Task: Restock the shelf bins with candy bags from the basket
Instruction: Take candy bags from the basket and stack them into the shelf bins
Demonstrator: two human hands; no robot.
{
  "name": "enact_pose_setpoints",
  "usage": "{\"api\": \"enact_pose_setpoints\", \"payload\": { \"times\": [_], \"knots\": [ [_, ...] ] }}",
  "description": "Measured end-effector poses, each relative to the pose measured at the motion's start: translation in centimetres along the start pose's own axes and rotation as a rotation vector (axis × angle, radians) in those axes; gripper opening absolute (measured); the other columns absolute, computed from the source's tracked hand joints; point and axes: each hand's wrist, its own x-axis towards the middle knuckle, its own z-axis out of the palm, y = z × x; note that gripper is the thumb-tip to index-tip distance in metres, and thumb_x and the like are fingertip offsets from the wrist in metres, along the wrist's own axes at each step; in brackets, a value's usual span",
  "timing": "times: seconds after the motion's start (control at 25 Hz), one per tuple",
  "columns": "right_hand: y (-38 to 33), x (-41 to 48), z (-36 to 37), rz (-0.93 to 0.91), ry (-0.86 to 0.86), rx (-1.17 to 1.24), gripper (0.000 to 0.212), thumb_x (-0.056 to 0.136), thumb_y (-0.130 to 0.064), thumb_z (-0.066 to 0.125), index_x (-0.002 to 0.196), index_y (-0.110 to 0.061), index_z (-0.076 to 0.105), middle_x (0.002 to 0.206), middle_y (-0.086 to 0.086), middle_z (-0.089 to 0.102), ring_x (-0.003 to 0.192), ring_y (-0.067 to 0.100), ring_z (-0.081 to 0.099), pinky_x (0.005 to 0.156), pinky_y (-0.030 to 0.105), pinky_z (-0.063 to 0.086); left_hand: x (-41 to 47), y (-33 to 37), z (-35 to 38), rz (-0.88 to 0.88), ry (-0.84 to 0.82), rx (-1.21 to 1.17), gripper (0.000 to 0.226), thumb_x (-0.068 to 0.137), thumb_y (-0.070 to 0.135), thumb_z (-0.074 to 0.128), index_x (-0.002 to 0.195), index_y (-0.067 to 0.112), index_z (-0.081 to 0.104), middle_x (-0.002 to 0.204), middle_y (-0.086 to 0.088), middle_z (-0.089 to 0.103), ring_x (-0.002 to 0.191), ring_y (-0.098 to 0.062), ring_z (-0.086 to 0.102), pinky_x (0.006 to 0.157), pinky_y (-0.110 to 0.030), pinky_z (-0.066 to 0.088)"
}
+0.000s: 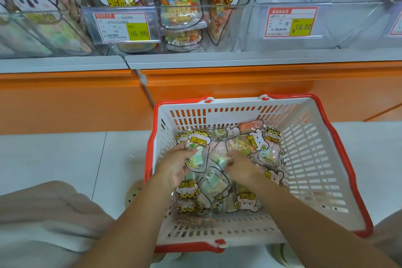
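Observation:
A white basket with a red rim [322, 159] stands on the floor below the shelf and holds several clear candy bags with yellow cartoon labels. Both my hands reach down into it. My left hand [174, 166] grips one candy bag [196, 148] by its left side. My right hand [240, 166] has its fingers curled into the pile of bags [215, 189], pinching a bag edge near the middle. Above, a clear shelf bin [221, 28] holds upright candy bags. The clear bin to its right [348, 24] shows no bags.
Price tags reading 16.80 [125, 28] hang on the bin fronts. An orange shelf base [65, 98] runs below the bins. My knee in beige cloth [50, 213] is at lower left. White floor tiles surround the basket.

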Motion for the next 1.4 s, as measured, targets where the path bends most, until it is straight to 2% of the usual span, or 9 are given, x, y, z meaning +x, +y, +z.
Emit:
{"api": "enact_pose_setpoints", "payload": {
  "times": [0.36,0.6,0.68,0.84,0.92,1.04,1.16,1.28,1.4],
  "knots": [
    [0.2,-0.2,4.5,0.022,0.069,-0.281,0.065,0.079,-0.039,0.073,0.127,-0.011,0.040,0.131,0.010,0.040,0.121,0.028,0.041,0.094,0.035,0.045,0.7,-0.4,-0.1,0.042,0.035,-0.071,0.047,0.090,0.002,0.062,0.132,0.021,0.052,0.116,-0.005,0.067,0.104,-0.023,0.064,0.089,-0.041,0.052],
    [0.3,0.1,2.9,0.011,-0.117,-0.189,0.039,0.072,-0.044,0.078,0.077,-0.018,0.049,0.079,-0.001,0.048,0.079,0.017,0.054,0.055,0.026,0.038,1.2,-0.7,-0.1,-0.012,0.069,0.012,0.027,0.090,0.007,0.063,0.116,0.015,0.060,0.112,-0.005,0.068,0.107,-0.025,0.063,0.099,-0.043,0.050],
    [0.6,-0.2,1.3,0.008,-0.156,0.071,0.034,0.074,-0.031,0.080,0.083,-0.016,0.050,0.082,0.000,0.046,0.076,0.016,0.051,0.057,0.029,0.045,0.9,-0.5,-0.1,-0.007,0.069,0.028,0.016,0.091,0.005,0.061,0.104,0.015,0.062,0.102,-0.004,0.068,0.095,-0.022,0.064,0.090,-0.040,0.053],
    [0.5,-1.9,-4.7,0.001,0.114,0.435,0.029,0.083,-0.015,0.072,0.081,-0.017,0.043,0.081,0.002,0.042,0.073,0.017,0.051,0.069,0.041,0.057,1.0,-0.7,-0.2,0.010,0.070,0.054,0.015,0.091,0.005,0.061,0.103,0.015,0.058,0.115,-0.011,0.065,0.096,-0.024,0.063,0.083,-0.042,0.056],
    [-0.2,-3.1,-6.1,-0.140,0.326,0.332,0.032,0.086,-0.017,0.069,0.075,-0.023,0.039,0.075,-0.003,0.045,0.067,0.012,0.048,0.060,0.029,0.048,0.9,-1.0,0.3,-0.013,0.021,0.065,0.017,0.093,0.006,0.059,0.108,0.013,0.055,0.125,-0.015,0.062,0.100,-0.028,0.064,0.086,-0.047,0.056],
    [-1.7,-5.0,-3.7,-0.516,0.484,0.236,0.029,0.086,-0.011,0.067,0.082,-0.028,0.044,0.097,-0.006,0.060,0.092,0.013,0.058,0.078,0.029,0.050,0.1,-1.2,1.5,-0.090,-0.152,-0.050,0.038,0.099,0.022,0.052,0.134,0.007,0.047,0.124,-0.017,0.063,0.100,-0.031,0.068,0.080,-0.048,0.059],
    [-0.7,-4.7,0.9,-0.793,0.395,-0.049,0.034,0.072,0.005,0.063,0.093,-0.018,0.050,0.124,0.006,0.055,0.120,0.024,0.046,0.107,0.033,0.037,-0.6,-0.9,1.6,-0.083,-0.264,-0.083,0.054,0.093,0.045,0.060,0.133,0.010,0.051,0.119,-0.016,0.068,0.101,-0.031,0.069,0.074,-0.044,0.058],
    [-0.4,-4.8,1.5,-0.739,0.185,0.075,0.042,0.074,0.013,0.053,0.104,-0.015,0.058,0.143,-0.010,0.038,0.140,-0.007,0.017,0.106,0.000,0.005,0.0,-1.3,0.9,-0.012,-0.182,-0.049,0.086,0.071,0.024,0.084,0.142,0.008,0.040,0.125,-0.016,0.065,0.110,-0.029,0.065,0.079,-0.042,0.057],
    [0.0,-3.6,0.7,-0.429,0.210,0.317,0.049,0.082,0.015,0.043,0.102,-0.027,0.058,0.132,-0.016,0.044,0.137,-0.006,0.028,0.099,0.007,0.026,0.7,-1.1,0.5,0.084,-0.083,-0.107,0.066,0.078,0.011,0.077,0.135,0.013,0.044,0.123,-0.008,0.066,0.105,-0.020,0.066,0.083,-0.037,0.056]
  ]
}}
